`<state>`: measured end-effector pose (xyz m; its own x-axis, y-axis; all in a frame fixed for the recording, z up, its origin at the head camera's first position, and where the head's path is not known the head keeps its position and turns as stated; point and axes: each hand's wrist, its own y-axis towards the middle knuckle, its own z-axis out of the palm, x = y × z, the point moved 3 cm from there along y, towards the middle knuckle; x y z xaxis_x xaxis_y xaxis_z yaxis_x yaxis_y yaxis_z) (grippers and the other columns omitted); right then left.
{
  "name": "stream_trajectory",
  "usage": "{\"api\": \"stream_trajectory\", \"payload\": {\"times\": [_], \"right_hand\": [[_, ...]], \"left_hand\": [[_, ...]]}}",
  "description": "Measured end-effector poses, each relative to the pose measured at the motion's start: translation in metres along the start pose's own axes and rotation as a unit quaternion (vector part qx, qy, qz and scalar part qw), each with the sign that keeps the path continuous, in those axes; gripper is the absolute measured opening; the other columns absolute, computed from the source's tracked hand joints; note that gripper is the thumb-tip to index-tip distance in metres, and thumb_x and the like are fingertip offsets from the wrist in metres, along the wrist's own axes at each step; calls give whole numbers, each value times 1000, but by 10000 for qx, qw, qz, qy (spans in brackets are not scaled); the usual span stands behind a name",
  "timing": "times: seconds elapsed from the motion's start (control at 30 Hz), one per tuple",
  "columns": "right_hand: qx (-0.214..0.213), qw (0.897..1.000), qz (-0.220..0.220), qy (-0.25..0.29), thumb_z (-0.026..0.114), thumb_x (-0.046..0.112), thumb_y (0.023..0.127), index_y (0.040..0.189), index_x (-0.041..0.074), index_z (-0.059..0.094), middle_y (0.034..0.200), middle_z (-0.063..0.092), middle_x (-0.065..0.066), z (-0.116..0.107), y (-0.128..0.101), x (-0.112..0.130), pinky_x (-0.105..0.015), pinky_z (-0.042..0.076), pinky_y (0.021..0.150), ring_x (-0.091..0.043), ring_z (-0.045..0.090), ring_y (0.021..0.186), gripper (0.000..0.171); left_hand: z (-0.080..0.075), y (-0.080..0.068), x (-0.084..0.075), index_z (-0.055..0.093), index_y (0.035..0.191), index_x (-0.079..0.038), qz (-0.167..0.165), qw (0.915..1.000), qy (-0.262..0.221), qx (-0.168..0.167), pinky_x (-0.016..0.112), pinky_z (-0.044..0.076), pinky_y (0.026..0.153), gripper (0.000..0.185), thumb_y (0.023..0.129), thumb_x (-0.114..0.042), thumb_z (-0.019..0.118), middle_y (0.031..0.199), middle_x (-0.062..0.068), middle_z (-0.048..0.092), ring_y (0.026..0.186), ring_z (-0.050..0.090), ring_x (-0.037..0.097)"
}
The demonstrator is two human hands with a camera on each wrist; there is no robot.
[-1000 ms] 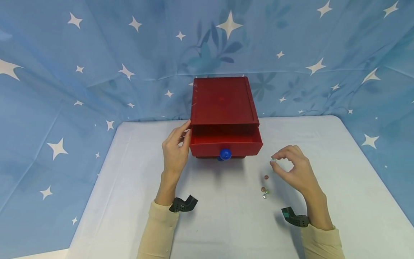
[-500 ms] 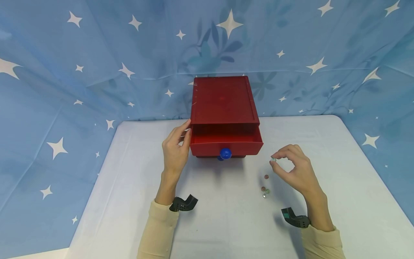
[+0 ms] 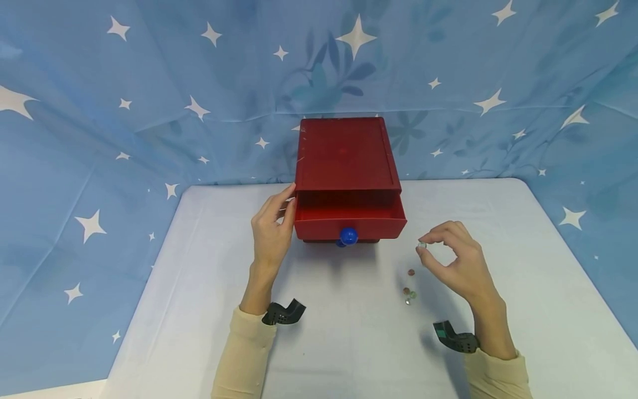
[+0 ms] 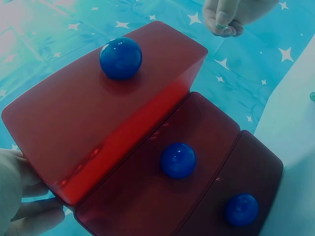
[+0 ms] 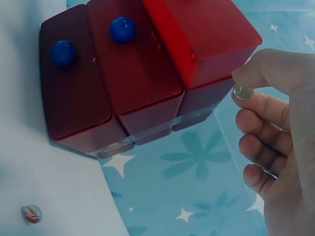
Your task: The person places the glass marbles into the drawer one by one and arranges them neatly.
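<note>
A red drawer chest [image 3: 346, 155] stands at the back of the white table [image 3: 349, 343]. Its top drawer [image 3: 349, 217], with a blue knob [image 3: 347, 236], is pulled out. My left hand [image 3: 285, 206] rests with fairly straight fingers against the chest's left side, beside the drawer. My right hand [image 3: 423, 248] hovers to the right of the drawer and pinches a small clear marble [image 3: 422, 244] between thumb and forefinger. The right wrist view shows that marble [image 5: 242, 92] close to the drawer's corner. In the left wrist view, all three drawer fronts carry blue knobs [image 4: 177, 160].
Three small marbles [image 3: 408, 292] lie on the table below my right hand; one [image 5: 32, 214] shows red inside. A blue star-patterned cloth [image 3: 149, 111] hangs behind and around the table. Black wrist mounts [image 3: 283, 313] sit at both sleeves.
</note>
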<state>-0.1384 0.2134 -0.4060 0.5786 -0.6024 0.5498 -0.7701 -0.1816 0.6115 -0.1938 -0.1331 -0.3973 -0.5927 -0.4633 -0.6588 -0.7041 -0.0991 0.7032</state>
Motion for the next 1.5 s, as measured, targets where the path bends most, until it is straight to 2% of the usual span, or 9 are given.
{"api": "stream_trajectory", "payload": {"times": [0.17, 0.33, 0.6, 0.93, 1.2, 1.33, 1.5], "right_hand": [[-53, 9998, -146, 125, 77, -1, 72, 91, 7, 74, 90, 69, -3, -4, 5, 5, -9, 43, 84, -5, 54, 96, 21], [-342, 9979, -453, 324, 76, -3, 68, 89, 3, 73, 87, 68, -9, -7, 9, 12, -10, 43, 82, -7, 55, 94, 22], [-588, 9962, -562, 319, 74, -3, 67, 88, -4, 72, 85, 65, -16, -11, 18, 28, -11, 42, 82, -5, 53, 94, 21], [-845, 9922, -763, 501, 72, 6, 76, 85, -7, 69, 83, 63, -20, -13, 31, 47, -13, 42, 83, -6, 54, 95, 17], [-1181, 9877, -901, 482, 71, 18, 85, 85, -10, 68, 83, 63, -23, -11, 42, 56, -14, 42, 81, -7, 54, 94, 29], [-1256, 9866, -908, 512, 73, 16, 83, 84, -10, 69, 82, 64, -23, -8, 46, 54, -14, 42, 82, -10, 54, 91, 26], [-1127, 9893, -805, 453, 76, 9, 78, 88, -8, 70, 86, 66, -21, -4, 48, 48, -14, 44, 83, -6, 54, 95, 20]], "left_hand": [[-1, -1, 1, 67, 130, -9, 12, 10000, 49, 15, 38, 64, 77, 33, 97, -8, 64, 116, 12, 73, 91, 74, 25], [-1, -1, 1, 68, 130, -9, 16, 10000, 49, 9, 38, 64, 77, 33, 97, -8, 63, 115, 11, 74, 91, 74, 24], [-1, -1, 1, 68, 129, -8, 24, 10000, 16, -15, 37, 64, 76, 33, 97, -6, 64, 113, 12, 74, 89, 74, 25], [0, -1, -1, 68, 130, -8, 29, 10000, 42, -8, 37, 64, 77, 33, 97, -7, 64, 114, 13, 74, 90, 74, 25], [0, -1, -1, 68, 130, -9, 27, 10000, 24, -9, 36, 64, 77, 33, 97, -7, 64, 113, 12, 74, 90, 74, 25], [0, -1, 0, 68, 129, -9, 47, 10000, -4, -18, 37, 64, 77, 33, 97, -6, 64, 113, 12, 74, 90, 74, 25], [0, 0, 0, 68, 129, -8, 73, 10000, -2, -15, 37, 64, 77, 33, 97, -6, 64, 113, 13, 74, 90, 74, 25]]}}
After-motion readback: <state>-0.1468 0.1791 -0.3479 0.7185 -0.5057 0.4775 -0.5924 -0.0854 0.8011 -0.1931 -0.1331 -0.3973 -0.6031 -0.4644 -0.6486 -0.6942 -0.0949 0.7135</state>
